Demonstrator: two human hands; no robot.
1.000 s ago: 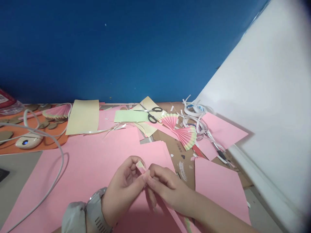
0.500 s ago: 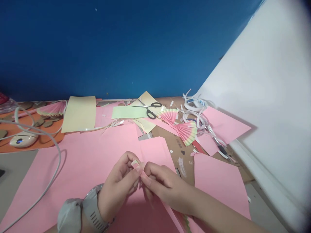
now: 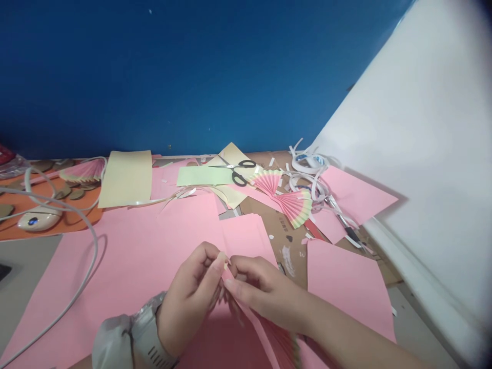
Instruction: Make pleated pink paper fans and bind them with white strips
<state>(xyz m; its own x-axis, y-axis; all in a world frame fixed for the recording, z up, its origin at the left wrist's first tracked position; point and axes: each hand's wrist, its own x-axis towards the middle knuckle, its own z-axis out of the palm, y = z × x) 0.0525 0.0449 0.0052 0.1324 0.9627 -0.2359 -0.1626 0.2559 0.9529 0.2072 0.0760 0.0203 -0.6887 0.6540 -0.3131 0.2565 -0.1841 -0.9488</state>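
Over the pink sheets, my left hand [image 3: 196, 287] and my right hand [image 3: 263, 292] meet with fingertips almost touching. Both are closed in a pinch on a folded pink paper strip [image 3: 227, 274] with a pale yellow-green end. My left thumb presses on its tip, while my right thumb and fingers grip it just below. From my hands the strip runs down toward the lower edge. A pleated pink paper fan [image 3: 282, 341] with a greenish rim hangs beneath my right hand, partly hidden by it. Whether strip and fan are joined is hidden.
Scissors [image 3: 240, 165] lie on yellow and green paper. To their right are a bow-shaped pleated fan [image 3: 282, 197], white tape strips [image 3: 313, 184] and a utility knife [image 3: 348, 225]. A white cable [image 3: 92, 256] loops on the left beside a hot-glue-like cream device [image 3: 40, 219].
My left thumb and fingers have shifted a little up and right over the strip's tip. More of the pleated fan now shows below my right hand.
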